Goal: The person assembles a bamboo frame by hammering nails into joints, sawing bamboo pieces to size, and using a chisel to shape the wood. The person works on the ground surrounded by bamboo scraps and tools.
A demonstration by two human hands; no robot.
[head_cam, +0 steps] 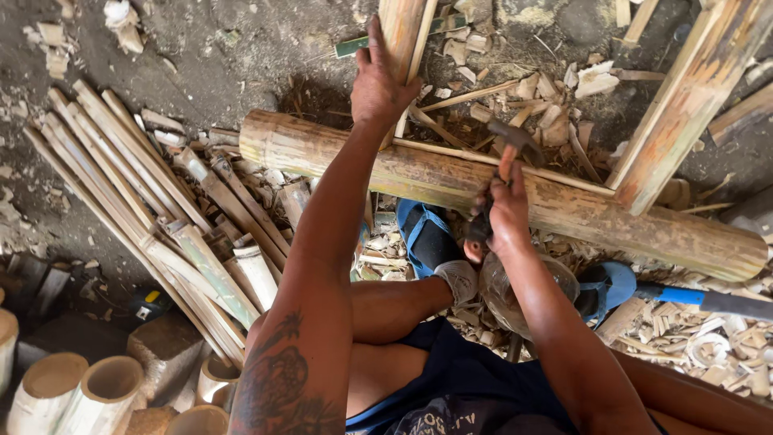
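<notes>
Your right hand (509,211) is clamped around the handle of a hammer (512,143), whose dark head sits just above the thick bamboo pole (451,179) lying across the ground in front of you. Your left hand (377,84) is closed around an upright split bamboo slat (404,24) that stands against the far side of that pole. A second bamboo piece (684,101) leans in from the upper right and meets the pole. A bundle of bamboo strips (133,189) lies to your left, with cut bamboo sections (76,387) standing at the lower left. Your blue sandals (423,234) rest among bamboo shavings (708,338) littering the dirt floor (217,56).
</notes>
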